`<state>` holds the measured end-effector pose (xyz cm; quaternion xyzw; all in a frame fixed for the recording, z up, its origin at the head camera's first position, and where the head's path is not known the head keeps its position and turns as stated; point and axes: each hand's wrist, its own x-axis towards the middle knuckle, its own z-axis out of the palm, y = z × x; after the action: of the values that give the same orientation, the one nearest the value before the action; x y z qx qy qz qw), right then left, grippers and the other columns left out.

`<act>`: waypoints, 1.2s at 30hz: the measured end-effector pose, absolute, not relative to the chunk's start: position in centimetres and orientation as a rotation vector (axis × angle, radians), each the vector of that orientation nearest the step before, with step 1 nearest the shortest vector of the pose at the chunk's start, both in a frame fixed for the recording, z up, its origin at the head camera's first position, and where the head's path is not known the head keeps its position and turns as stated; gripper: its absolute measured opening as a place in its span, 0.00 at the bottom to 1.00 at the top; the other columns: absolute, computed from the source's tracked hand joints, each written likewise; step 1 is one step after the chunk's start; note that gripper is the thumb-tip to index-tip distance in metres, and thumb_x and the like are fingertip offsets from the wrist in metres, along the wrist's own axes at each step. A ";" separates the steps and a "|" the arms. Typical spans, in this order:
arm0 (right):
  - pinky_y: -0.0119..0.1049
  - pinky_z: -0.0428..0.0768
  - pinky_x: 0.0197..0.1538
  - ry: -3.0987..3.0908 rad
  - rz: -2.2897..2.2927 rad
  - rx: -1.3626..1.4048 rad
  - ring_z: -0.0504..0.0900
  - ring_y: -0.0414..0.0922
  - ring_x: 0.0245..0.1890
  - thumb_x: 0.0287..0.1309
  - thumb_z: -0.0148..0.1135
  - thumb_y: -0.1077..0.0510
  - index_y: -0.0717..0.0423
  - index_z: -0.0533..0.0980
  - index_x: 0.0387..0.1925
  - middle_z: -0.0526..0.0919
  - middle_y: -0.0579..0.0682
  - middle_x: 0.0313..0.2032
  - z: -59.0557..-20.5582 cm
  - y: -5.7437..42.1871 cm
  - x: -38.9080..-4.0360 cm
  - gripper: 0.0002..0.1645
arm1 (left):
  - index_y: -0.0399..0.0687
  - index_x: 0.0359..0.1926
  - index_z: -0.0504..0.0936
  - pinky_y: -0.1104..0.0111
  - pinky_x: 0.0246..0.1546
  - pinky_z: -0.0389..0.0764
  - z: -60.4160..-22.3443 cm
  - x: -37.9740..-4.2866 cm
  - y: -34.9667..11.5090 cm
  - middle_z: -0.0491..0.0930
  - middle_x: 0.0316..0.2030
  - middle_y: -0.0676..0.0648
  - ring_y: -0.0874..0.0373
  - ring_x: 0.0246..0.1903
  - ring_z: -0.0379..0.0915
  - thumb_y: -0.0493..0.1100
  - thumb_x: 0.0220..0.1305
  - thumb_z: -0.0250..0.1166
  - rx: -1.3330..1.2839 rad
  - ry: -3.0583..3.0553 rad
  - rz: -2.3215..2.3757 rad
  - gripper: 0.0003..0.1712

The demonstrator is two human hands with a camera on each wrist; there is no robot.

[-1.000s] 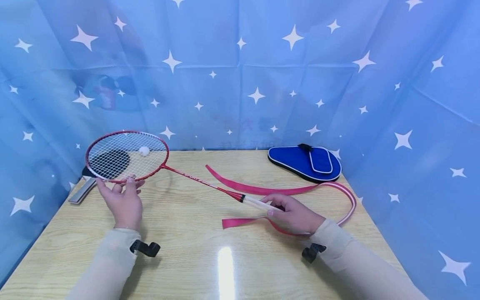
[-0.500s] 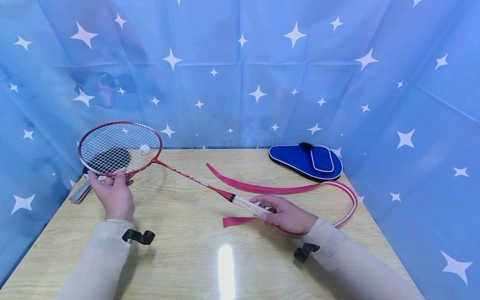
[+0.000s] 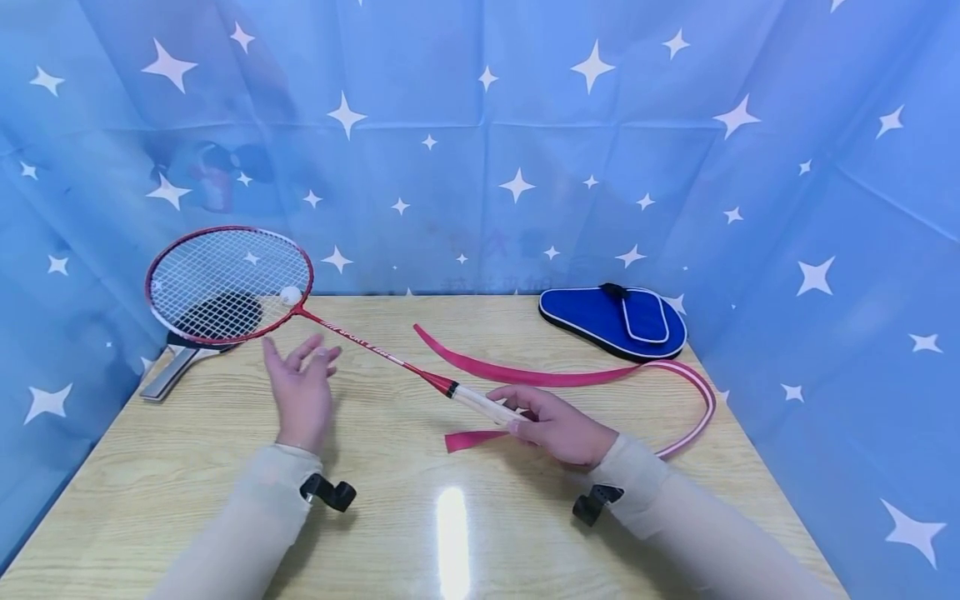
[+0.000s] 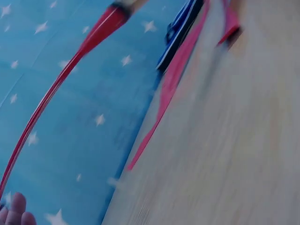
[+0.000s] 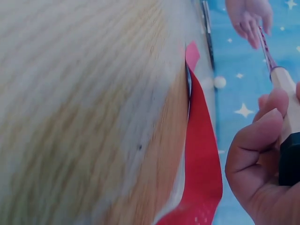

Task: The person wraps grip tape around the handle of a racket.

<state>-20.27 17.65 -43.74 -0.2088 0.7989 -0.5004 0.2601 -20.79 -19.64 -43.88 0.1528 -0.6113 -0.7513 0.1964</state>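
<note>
A red and white badminton racket (image 3: 360, 340) is held up over the table, its strung head at the left and tilted. My right hand (image 3: 562, 427) grips its pale handle (image 5: 283, 84) with curled fingers and thumb. Below the shaft, near the lower edge of the racket head, my left hand (image 3: 303, 390) is raised with loosely spread fingers and holds nothing. In the left wrist view only the tips of the left fingers (image 4: 18, 214) show at the bottom corner, close to the red shaft (image 4: 44, 101).
Behind the strings lie a black table tennis bat (image 3: 171, 375) and a white ball (image 3: 290, 295). A long pink strap (image 3: 525, 379) curves across the right half of the wooden table (image 3: 375, 517). At the back right sits a blue bat case (image 3: 600, 321); a starry curtain (image 3: 450, 167) surrounds the table.
My left hand has let go of the racket's rim and moved right. The racket has risen and shifted left, with my right hand moving slightly left on its handle end.
</note>
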 end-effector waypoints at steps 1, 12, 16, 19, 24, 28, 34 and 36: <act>0.33 0.76 0.34 2.160 -1.356 -0.572 0.75 0.54 0.35 0.76 0.59 0.60 0.31 0.73 0.68 0.77 0.55 0.53 -43.8 17.5 -20.3 0.27 | 0.60 0.84 0.23 0.69 0.57 0.83 -43.9 -20.7 -19.0 0.75 0.67 0.44 0.57 0.54 0.84 0.39 0.80 0.57 0.397 -1.744 -2.125 0.55; 0.34 0.77 0.35 2.129 -1.362 -0.643 0.76 0.52 0.33 0.76 0.59 0.58 0.29 0.73 0.68 0.78 0.63 0.51 -44.2 15.6 -20.5 0.26 | 0.57 0.85 0.29 0.67 0.52 0.87 -45.2 -20.3 -14.8 0.85 0.49 0.48 0.59 0.43 0.89 0.35 0.80 0.57 0.156 -1.768 -2.266 0.52; 0.37 0.78 0.36 2.091 -1.373 -0.674 0.77 0.58 0.34 0.76 0.59 0.59 0.30 0.73 0.67 0.78 0.65 0.51 -44.2 14.9 -20.6 0.26 | 0.55 0.84 0.34 0.62 0.50 0.89 -45.5 -20.1 -14.4 0.87 0.45 0.48 0.58 0.38 0.90 0.33 0.79 0.57 0.144 -1.748 -2.302 0.49; 0.38 0.78 0.36 2.080 -1.377 -0.681 0.77 0.61 0.35 0.76 0.58 0.61 0.30 0.74 0.67 0.78 0.66 0.51 -44.2 14.6 -20.6 0.27 | 0.57 0.82 0.35 0.61 0.46 0.90 -45.6 -20.0 -14.2 0.87 0.46 0.44 0.56 0.37 0.90 0.32 0.78 0.58 0.151 -1.750 -2.327 0.49; 0.36 0.77 0.33 2.098 -1.356 -0.654 0.77 0.55 0.33 0.76 0.58 0.62 0.29 0.74 0.66 0.79 0.63 0.50 -44.2 14.3 -20.7 0.27 | 0.65 0.82 0.33 0.61 0.39 0.92 -45.5 -19.9 -14.0 0.83 0.52 0.36 0.55 0.37 0.89 0.31 0.77 0.59 0.197 -1.791 -2.367 0.53; 0.33 0.75 0.30 2.117 -1.329 -0.631 0.76 0.51 0.32 0.75 0.59 0.62 0.27 0.74 0.65 0.80 0.61 0.51 -44.1 14.1 -20.8 0.28 | 0.70 0.82 0.33 0.58 0.39 0.92 -45.5 -19.9 -14.0 0.79 0.54 0.35 0.54 0.39 0.89 0.31 0.77 0.60 0.220 -1.828 -2.375 0.54; 0.38 0.83 0.32 2.218 -1.223 -0.664 0.80 0.50 0.40 0.73 0.63 0.60 0.36 0.76 0.66 0.82 0.49 0.53 -43.8 13.9 -21.0 0.25 | 0.70 0.81 0.37 0.57 0.36 0.92 -45.8 -19.9 -14.0 0.78 0.49 0.38 0.54 0.36 0.88 0.29 0.75 0.59 0.230 -1.836 -2.347 0.53; 0.41 0.86 0.37 2.268 -1.192 -0.697 0.81 0.49 0.45 0.72 0.64 0.59 0.43 0.77 0.67 0.83 0.48 0.54 -43.7 13.9 -21.3 0.24 | 0.69 0.80 0.38 0.57 0.35 0.92 -45.7 -19.8 -13.9 0.78 0.48 0.37 0.54 0.36 0.88 0.28 0.75 0.59 0.223 -1.834 -2.339 0.52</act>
<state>-21.30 13.94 -43.68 -0.2547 0.8291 -0.4357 0.2406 -19.82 -13.91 -45.74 0.0746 -0.6133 -0.7822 0.0802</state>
